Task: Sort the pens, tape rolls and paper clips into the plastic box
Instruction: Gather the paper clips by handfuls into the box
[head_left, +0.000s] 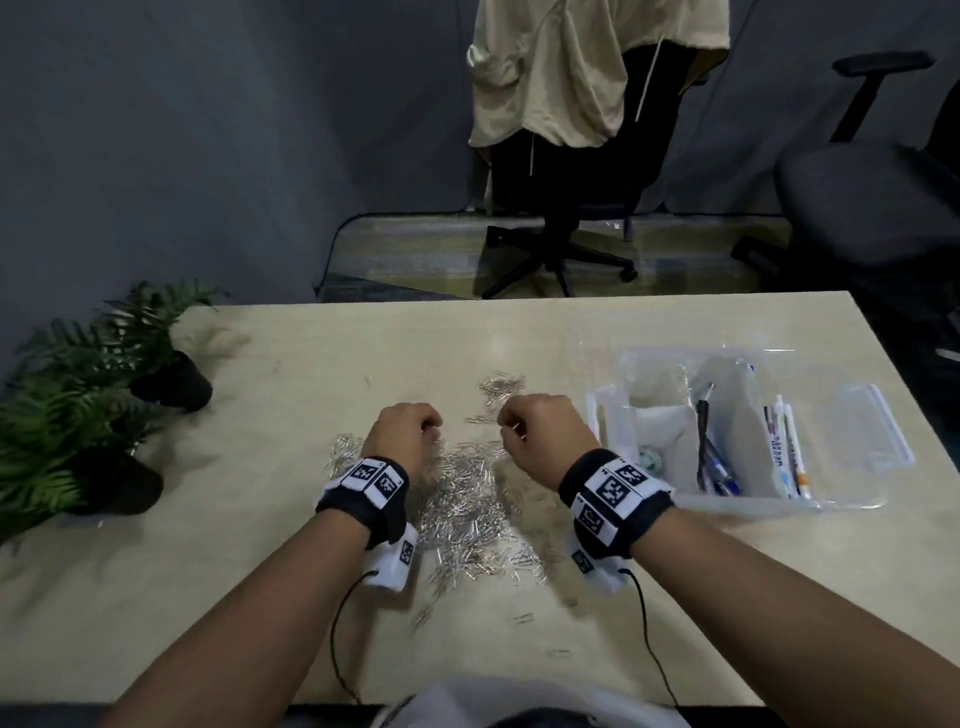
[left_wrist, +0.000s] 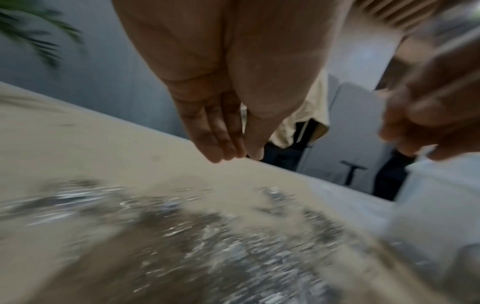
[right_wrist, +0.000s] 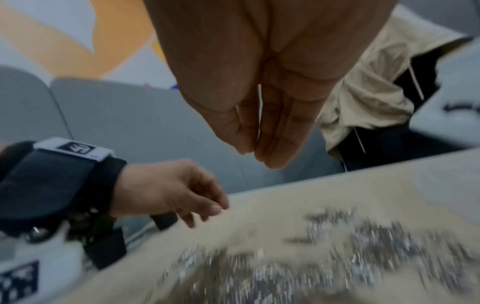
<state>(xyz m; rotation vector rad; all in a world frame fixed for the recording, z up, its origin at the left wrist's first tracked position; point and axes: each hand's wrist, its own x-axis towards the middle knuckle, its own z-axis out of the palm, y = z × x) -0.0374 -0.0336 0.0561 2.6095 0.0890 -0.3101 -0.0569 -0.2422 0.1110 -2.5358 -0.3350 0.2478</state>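
A wide heap of silver paper clips (head_left: 467, 499) lies on the beige table (head_left: 208, 597), blurred in the wrist views (left_wrist: 233, 257) (right_wrist: 337, 257). Both hands hover just above it, side by side. My left hand (head_left: 434, 428) (left_wrist: 241, 156) has its thumb pressed to its fingertips in a pinch, and a silvery glint shows between them. My right hand (head_left: 506, 423) (right_wrist: 253, 153) pinches the same way with clips at its fingertips. To the right stands the clear plastic box (head_left: 779, 501), holding pens (head_left: 784, 452) and a tape roll (head_left: 650, 460).
Two potted ferns (head_left: 104, 395) stand at the table's left edge. Behind the table are an office chair draped with a beige jacket (head_left: 587, 104) and a second dark chair (head_left: 872, 197). Stray clips (head_left: 523, 618) lie toward the near edge.
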